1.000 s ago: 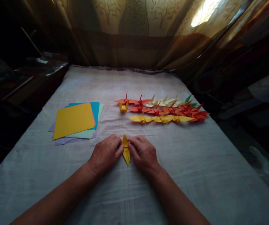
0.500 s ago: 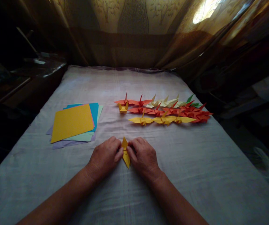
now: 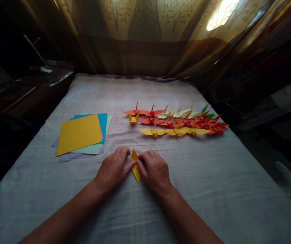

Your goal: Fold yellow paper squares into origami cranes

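Note:
A narrow, diamond-shaped piece of folded yellow paper (image 3: 136,174) lies on the cloth between my hands, one point facing away from me. My right hand (image 3: 155,171) is closed on its right edge, with thumb and forefinger pinching it near the middle. From the other side, my left hand (image 3: 114,168) presses its thumb on the paper's middle. The left fingers are curled and stand a little off the paper's upper left edge. What the fingertips do underneath is hidden.
Beyond my hands stand rows of folded paper cranes: yellow (image 3: 178,131), red (image 3: 171,122), cream (image 3: 178,113) and green (image 3: 208,114). A small yellow folded piece (image 3: 133,119) sits at their left. Coloured paper sheets (image 3: 79,135) are stacked at left. A curtain (image 3: 145,56) hangs behind the cloth-covered surface (image 3: 99,91).
My left forefinger has come slightly away from the folded paper, while the left thumb has slid further onto it. The right hand keeps its pinch. The view has tilted up slightly.

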{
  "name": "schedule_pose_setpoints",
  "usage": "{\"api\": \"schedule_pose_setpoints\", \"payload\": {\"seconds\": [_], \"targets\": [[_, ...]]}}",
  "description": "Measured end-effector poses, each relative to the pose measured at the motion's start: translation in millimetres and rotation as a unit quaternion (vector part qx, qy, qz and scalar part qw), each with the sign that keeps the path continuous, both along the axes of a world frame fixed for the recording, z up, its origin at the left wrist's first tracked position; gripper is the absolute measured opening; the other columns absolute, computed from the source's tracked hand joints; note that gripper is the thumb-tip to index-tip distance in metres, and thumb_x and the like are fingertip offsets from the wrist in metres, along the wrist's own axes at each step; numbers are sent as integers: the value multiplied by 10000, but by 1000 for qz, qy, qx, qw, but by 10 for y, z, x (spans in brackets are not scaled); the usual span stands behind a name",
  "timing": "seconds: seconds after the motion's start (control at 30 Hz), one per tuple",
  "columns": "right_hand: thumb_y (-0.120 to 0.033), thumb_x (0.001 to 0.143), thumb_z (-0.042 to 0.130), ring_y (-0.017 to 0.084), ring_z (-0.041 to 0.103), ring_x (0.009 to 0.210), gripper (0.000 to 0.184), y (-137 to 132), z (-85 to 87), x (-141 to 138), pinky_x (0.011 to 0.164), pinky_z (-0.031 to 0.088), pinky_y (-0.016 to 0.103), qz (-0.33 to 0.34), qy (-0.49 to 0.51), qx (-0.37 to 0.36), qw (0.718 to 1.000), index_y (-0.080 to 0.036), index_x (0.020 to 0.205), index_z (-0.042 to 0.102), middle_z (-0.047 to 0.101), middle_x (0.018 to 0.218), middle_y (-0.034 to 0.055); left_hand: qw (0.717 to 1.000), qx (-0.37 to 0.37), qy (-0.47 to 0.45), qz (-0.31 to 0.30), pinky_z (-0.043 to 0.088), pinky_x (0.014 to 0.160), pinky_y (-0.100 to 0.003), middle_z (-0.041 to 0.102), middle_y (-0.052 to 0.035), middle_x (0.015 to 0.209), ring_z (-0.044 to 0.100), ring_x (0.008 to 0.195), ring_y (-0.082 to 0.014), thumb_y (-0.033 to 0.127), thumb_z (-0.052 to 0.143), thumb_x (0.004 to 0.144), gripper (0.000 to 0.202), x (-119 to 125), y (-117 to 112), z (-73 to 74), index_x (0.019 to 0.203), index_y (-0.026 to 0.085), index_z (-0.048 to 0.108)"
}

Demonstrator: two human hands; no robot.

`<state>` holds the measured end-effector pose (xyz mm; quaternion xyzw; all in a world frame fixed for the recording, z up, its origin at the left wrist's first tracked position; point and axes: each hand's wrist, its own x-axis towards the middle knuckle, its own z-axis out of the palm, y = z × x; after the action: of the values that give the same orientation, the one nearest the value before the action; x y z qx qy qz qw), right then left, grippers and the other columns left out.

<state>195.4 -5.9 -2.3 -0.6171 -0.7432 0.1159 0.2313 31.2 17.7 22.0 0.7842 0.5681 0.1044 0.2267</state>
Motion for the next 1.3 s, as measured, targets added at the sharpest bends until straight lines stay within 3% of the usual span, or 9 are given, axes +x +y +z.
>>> {"api": "schedule_pose_setpoints", "payload": {"seconds": [0.23,0.4,0.7,0.93,1.3], "targets": [[-269,888,616,202,583,810,61,-14,0,-3,723,402,300,0,-18,2,1000,-210,884,629,640,858,40,1000,-15,6,-5,449,733,-310,616,-33,954,620,867,-208,301,571,895,128,10,5,5,921,221,475],[-214,870,607,210,594,852,105,-17,-22,3,756,422,308,-1,-8,3,1000,-206,973,625,655,912,48,999,-32,0,-5,452,738,-300,625,-27,953,617,857,-195,247,569,880,79,6,23,39,919,218,506],[-167,917,533,191,606,862,152,-13,-25,21,780,441,291,7,14,1,1000,-216,945,673,667,895,47,998,-38,-46,-28,471,794,-303,641,-37,942,613,866,-191,219,540,873,98,-71,66,4,911,212,630],[-116,891,548,179,608,868,229,-23,7,25,797,454,271,5,43,-17,999,-241,985,715,665,895,35,999,-17,-30,-38,454,733,-288,651,-37,939,606,816,-180,262,567,882,92,-42,35,52,912,201,630],[-108,863,551,190,634,912,193,-49,-5,21,831,481,299,6,79,-10,997,-215,924,700,704,927,44,999,22,-29,-36,447,707,-277,666,-20,906,619,797,-171,261,587,878,89,-50,-9,-11,936,213,634]]}}
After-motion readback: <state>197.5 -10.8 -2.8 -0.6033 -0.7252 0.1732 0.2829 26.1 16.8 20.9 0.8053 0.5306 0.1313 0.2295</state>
